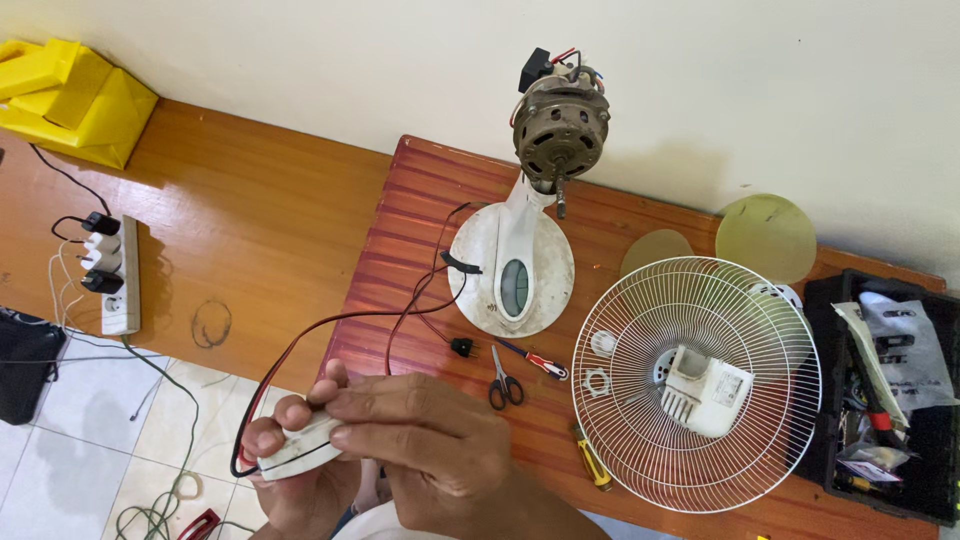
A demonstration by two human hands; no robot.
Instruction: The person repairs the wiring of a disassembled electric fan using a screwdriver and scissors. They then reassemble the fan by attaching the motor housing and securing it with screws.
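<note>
Your left hand [290,470] and right hand [440,450] meet low over worktop [300,230] edge, fingers [380,405] of both clenched around small white casing [305,448] with red-black wires [330,325]. Beyond fingers: scissors [505,380], fan base [512,268] with bare motor [560,125]. Right of fingers: wire fan guard [696,385], black toolbox [885,385].

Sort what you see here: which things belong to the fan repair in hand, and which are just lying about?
In the job: white part held by left hand and right hand; red and black wires; fan stand; bare motor.

Lying about: scissors; fan grille; power strip; yellow box; toolbox.
</note>
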